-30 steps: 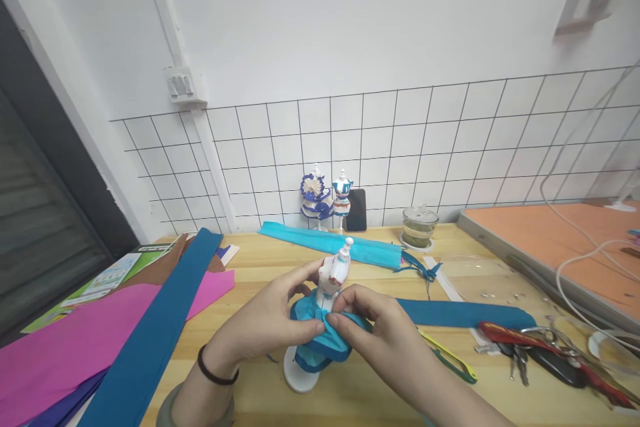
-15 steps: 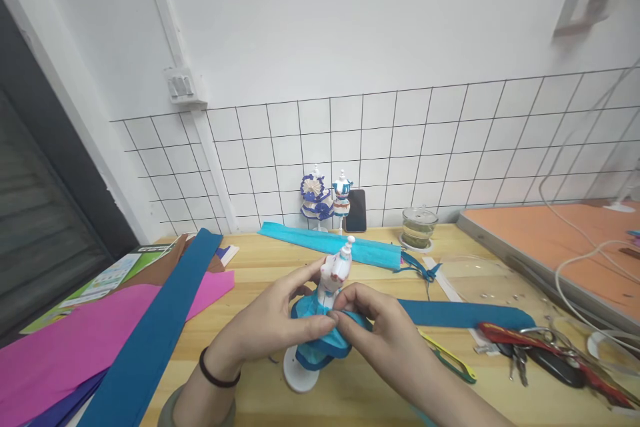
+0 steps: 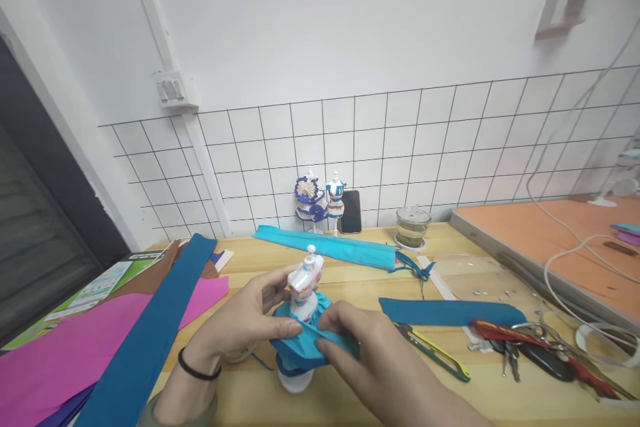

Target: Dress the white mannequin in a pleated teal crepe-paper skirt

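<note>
A small white dress form point(image 3: 305, 280) stands on a round white base point(image 3: 296, 381) in front of me, leaning slightly. Around its waist sits a gathered turquoise paper skirt point(image 3: 300, 348) with a darker blue edge. My left hand point(image 3: 253, 312) wraps the form from the left, fingers behind it and thumb on the skirt's front. On the other side, my right hand point(image 3: 373, 350) pinches the skirt's right part between thumb and forefinger. Its remaining fingers are curled and partly hidden.
Dark blue point(image 3: 150, 327) and pink strips point(image 3: 100, 327) lie left. A turquoise strip point(image 3: 325, 248) lies behind, near two decorated dress forms point(image 3: 336, 203), a phone point(image 3: 351, 212) and a lidded glass cup point(image 3: 413, 227). Right are a green-yellow cutter point(image 3: 440, 353), another blue strip point(image 3: 450, 312) and keys point(image 3: 510, 360).
The dress form has turned and become more upright, shifting left in view. My right hand has moved its pinch to the skirt's right side, pulling the paper outward. The camera view has shifted slightly.
</note>
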`<state>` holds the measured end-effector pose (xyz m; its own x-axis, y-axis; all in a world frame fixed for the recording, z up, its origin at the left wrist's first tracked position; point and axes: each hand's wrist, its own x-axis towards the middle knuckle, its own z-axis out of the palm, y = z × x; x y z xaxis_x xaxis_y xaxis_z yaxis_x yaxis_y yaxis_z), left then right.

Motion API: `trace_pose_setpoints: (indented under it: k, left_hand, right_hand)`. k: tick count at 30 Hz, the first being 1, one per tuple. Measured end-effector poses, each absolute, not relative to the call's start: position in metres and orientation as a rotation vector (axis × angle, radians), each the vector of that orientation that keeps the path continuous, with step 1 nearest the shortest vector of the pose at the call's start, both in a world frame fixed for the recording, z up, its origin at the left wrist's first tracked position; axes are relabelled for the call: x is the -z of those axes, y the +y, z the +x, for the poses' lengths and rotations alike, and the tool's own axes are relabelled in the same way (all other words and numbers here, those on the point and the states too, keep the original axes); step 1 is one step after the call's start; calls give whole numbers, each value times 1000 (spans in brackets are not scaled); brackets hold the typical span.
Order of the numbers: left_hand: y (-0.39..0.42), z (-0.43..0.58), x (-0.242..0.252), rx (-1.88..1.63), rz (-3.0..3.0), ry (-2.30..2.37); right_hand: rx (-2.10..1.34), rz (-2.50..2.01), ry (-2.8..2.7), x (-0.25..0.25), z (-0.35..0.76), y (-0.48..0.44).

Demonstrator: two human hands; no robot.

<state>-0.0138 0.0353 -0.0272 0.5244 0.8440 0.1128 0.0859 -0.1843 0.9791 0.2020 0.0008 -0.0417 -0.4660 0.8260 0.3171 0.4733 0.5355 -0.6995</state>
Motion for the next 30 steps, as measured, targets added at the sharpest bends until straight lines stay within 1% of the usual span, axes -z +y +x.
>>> trace_pose_setpoints:
  k: [4,7,10,13,17,22,30]
  left_hand:
    - [37,-20,28,-807,1628,794]
    - [36,-21,28,-823,1607,810]
    - [36,-21,28,-826,1597,827]
    - [36,-21,27,-825,1607,838]
    - [37,-20,26,-806,1636,818]
    - [35,-13,25,-809,1666,817]
    - [31,0,21,-795,1765,894]
  right_hand:
    - [-289,-920,-2271,56,192,-6]
    - [17,-845,-2260,66,186,-6]
    - [84,-824,-2262,67,185,-5]
    - [10,-839,-2270,60,189,-5]
    - [-268,-924,-2295,49,195,-4]
    - [-556,-1031,-2157,44,200,-1]
    - [-824,-1009,-2005,44,201,10]
